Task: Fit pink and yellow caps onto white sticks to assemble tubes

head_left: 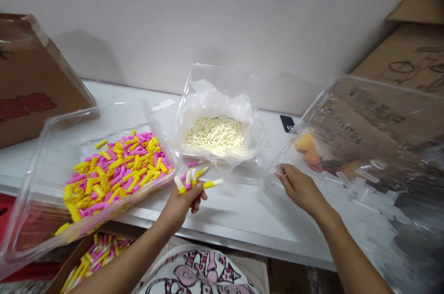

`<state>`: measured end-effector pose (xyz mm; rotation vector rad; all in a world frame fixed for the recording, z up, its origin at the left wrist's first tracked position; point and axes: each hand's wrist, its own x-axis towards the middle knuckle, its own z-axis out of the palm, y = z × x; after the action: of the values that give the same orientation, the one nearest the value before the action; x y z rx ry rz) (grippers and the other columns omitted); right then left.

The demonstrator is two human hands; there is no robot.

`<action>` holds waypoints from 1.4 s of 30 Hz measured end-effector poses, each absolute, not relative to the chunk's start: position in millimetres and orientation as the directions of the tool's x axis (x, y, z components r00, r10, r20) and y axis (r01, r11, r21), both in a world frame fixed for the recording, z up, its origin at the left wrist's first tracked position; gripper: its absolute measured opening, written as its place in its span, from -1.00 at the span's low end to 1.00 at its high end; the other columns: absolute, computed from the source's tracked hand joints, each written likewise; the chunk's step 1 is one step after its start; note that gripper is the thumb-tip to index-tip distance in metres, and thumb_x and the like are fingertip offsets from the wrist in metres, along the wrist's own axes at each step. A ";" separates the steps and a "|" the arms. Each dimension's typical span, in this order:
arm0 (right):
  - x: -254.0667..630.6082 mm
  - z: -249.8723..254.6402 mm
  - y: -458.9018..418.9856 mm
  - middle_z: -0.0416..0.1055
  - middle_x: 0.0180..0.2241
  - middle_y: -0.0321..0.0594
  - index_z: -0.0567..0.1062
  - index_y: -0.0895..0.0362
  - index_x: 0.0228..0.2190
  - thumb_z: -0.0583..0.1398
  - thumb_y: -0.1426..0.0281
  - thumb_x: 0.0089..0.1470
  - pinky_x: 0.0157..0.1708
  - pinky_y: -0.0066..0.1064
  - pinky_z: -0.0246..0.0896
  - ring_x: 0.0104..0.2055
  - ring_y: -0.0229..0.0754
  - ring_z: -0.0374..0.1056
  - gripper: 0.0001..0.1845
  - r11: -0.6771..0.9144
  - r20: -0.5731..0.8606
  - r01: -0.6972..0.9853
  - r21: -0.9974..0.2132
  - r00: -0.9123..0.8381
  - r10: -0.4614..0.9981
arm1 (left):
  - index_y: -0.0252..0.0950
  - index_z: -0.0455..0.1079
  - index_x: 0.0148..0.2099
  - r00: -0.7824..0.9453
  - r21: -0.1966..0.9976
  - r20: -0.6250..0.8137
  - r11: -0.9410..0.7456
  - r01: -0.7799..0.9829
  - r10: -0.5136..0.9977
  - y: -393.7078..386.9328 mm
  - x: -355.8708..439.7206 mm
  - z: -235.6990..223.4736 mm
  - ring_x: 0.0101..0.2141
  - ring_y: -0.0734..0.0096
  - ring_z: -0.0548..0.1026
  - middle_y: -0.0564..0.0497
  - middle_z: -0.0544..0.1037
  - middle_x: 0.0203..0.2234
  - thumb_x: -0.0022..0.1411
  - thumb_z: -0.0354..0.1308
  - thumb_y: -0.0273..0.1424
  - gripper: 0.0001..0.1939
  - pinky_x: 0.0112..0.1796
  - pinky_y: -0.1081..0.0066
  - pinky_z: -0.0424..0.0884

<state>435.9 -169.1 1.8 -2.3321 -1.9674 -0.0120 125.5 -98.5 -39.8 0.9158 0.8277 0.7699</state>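
My left hand [183,204] is closed on a small bunch of assembled pieces [194,180], yellow and pink tubes with white tips, held just above the white table [243,215]. It hovers beside a clear tray of loose yellow and pink tubes [114,171]. Behind it stands a clear bin lined with a plastic bag [217,100] holding several small white pellets [215,134]. My right hand [300,187] lies palm down with fingers stretched out, touching the lower edge of a large tilted clear tray [364,146] at the right.
A brown cardboard box [31,81] stands at the far left and more cardboard [409,53] leans at the right. A small black object [287,123] lies by the wall. Below the table edge, a box holds more yellow and pink tubes [100,252].
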 end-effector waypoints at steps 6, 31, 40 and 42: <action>355.2 17.6 -170.6 0.38 -0.37 -0.22 0.32 0.13 -0.19 0.06 0.25 0.18 -0.39 -0.44 0.23 -0.39 -0.26 0.32 -0.77 0.157 0.140 0.860 -0.486 -0.101 0.985 | -0.37 0.28 -0.33 0.527 0.871 -0.248 0.425 -0.247 0.813 -98.6 130.3 -29.0 -0.69 0.65 0.22 0.05 0.42 -0.58 0.04 0.24 -0.17 -0.64 -0.69 0.58 0.12; 303.6 9.2 -159.1 0.08 -0.65 -0.41 0.27 0.13 -0.47 -0.16 0.04 0.22 -0.59 -0.48 -0.01 -0.61 -0.34 0.03 -0.51 -0.115 -0.222 0.585 -0.803 -0.115 0.968 | -0.33 0.43 -0.18 0.580 0.997 0.052 -0.008 -0.078 0.813 -102.4 120.8 -30.1 -0.49 0.47 0.37 0.03 0.43 -0.51 0.17 0.09 -0.26 -0.73 -0.44 0.44 0.30; 286.7 -14.0 -164.4 0.30 -0.52 -0.16 0.34 0.15 -0.35 -0.06 0.33 0.25 -0.50 -0.39 0.05 -0.46 -0.18 0.19 -0.75 0.291 0.464 0.957 0.000 -0.257 0.847 | -0.35 0.28 -0.42 0.341 0.436 -0.322 0.459 -0.774 0.883 -84.8 160.8 8.3 -0.68 0.69 0.21 0.18 0.27 -0.68 0.03 0.25 -0.31 -0.76 -0.60 0.61 0.21; 278.9 -9.0 -166.8 0.28 -0.53 -0.16 0.32 0.13 -0.39 -0.06 0.31 0.25 -0.50 -0.39 0.04 -0.47 -0.19 0.18 -0.74 0.264 0.474 0.961 -0.077 -0.198 0.858 | -0.34 0.21 -0.48 0.355 0.368 -0.290 0.446 -0.816 0.889 -81.0 164.4 17.2 -0.75 0.75 0.00 0.23 0.13 -0.74 0.07 0.22 -0.32 -0.73 -0.71 0.65 0.01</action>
<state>278.9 -166.8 -9.0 -1.6470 -2.1176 -0.3288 164.4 -81.0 17.2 0.1700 0.4853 1.1079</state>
